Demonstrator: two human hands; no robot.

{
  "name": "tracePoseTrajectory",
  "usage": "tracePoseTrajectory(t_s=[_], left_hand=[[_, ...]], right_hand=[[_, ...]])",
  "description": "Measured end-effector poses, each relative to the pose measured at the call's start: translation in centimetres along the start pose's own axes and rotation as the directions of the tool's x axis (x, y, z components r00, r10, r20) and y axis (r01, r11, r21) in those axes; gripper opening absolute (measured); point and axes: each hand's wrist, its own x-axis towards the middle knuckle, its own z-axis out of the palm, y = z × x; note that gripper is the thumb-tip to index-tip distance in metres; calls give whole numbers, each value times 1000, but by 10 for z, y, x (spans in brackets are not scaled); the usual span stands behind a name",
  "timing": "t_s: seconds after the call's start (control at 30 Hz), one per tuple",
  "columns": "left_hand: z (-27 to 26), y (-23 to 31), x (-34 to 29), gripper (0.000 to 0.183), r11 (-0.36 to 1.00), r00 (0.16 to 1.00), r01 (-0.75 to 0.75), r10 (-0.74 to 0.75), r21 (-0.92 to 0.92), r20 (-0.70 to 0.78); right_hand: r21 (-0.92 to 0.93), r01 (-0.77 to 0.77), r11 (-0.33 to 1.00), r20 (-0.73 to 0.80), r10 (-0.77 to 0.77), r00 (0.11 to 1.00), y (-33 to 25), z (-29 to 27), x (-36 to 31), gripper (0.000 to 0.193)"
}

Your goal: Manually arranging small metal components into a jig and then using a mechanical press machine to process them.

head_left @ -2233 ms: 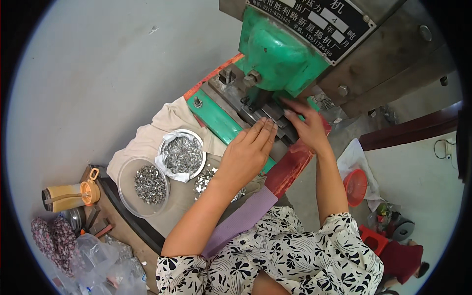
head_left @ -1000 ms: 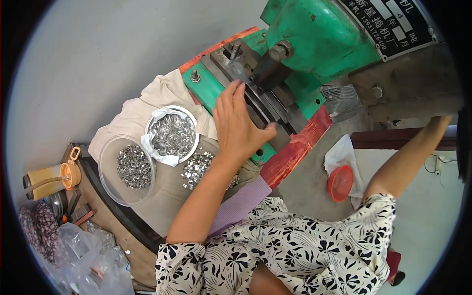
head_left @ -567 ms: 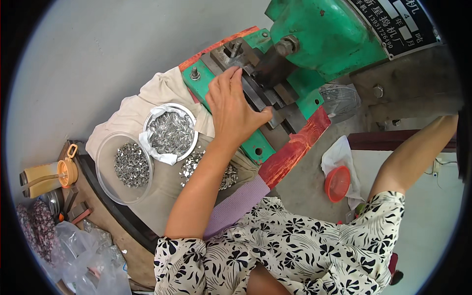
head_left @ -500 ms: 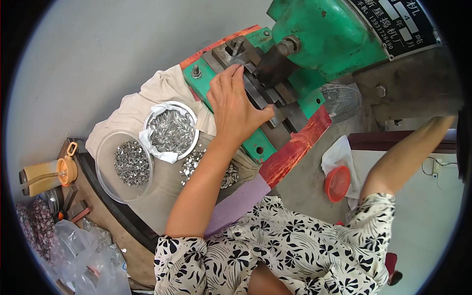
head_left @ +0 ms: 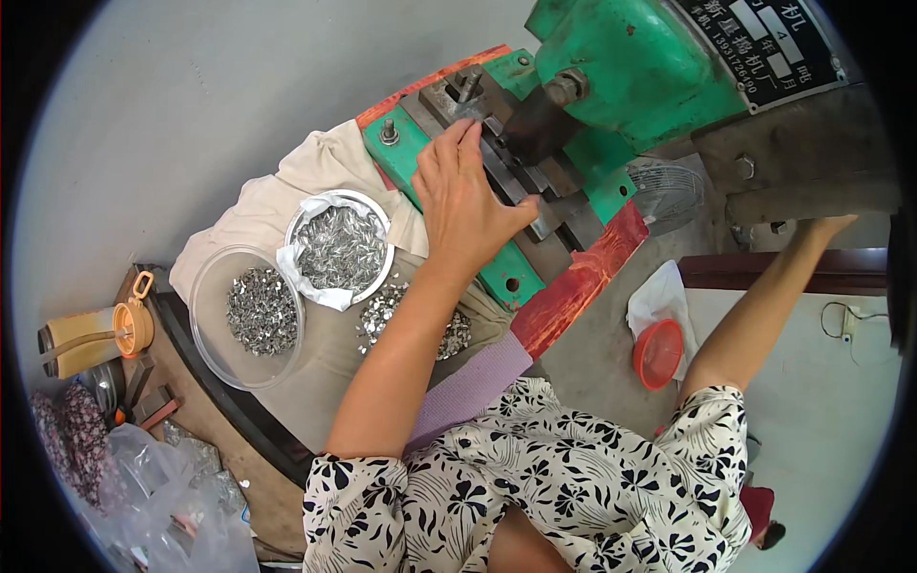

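My left hand [head_left: 468,196] rests at the near side of the dark steel die [head_left: 511,181], on the base of a green press [head_left: 626,67]. Its thumb and fingers are spread wide apart along the die, and no loose piece shows between them. Above the die hangs the dark round ram [head_left: 537,129]. My right arm reaches out to the far right, where my right hand [head_left: 833,225] passes behind a grey metal bar [head_left: 812,202]; its fingers are hidden.
Left of my forearm, a white bowl [head_left: 390,250] holds shiny metal pieces. A clear round tub [head_left: 199,329] holds small grey ones, and loose flat pieces [head_left: 382,315] lie on the cloth [head_left: 320,158]. A red basket [head_left: 658,354] stands lower right. Plastic bags [head_left: 172,497] lie lower left.
My right arm has swung down and slightly left, and its hand is lower. The whole view has shifted a little. My left hand keeps its place and pose by the die.
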Motion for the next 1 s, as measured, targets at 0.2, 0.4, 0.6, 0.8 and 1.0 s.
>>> tracePoseTrajectory(t_s=[0.2, 0.4, 0.6, 0.8, 1.0], left_hand=[[2, 1, 0, 91, 1000, 1000, -9, 9, -8, -21], [2, 1, 1, 93, 1000, 1000, 5, -5, 12, -17], [3, 3, 4, 94, 1000, 1000, 22, -22, 18, 3], [0, 9, 8, 92, 999, 999, 41, -41, 10, -1], [-11, 16, -19, 91, 1000, 1000, -4, 4, -19, 20]], right_hand=[[62, -92, 994, 101, 85, 991, -7, -22, 76, 29], [51, -110, 993, 33, 109, 994, -12, -12, 68, 28], [-88, -44, 995, -217, 24, 976, -2, 28, -57, 28], [185, -196, 963, -89, 215, 972, -7, 3, -16, 28], [217, -293, 931, 81, 282, 956, -9, -16, 23, 31]])
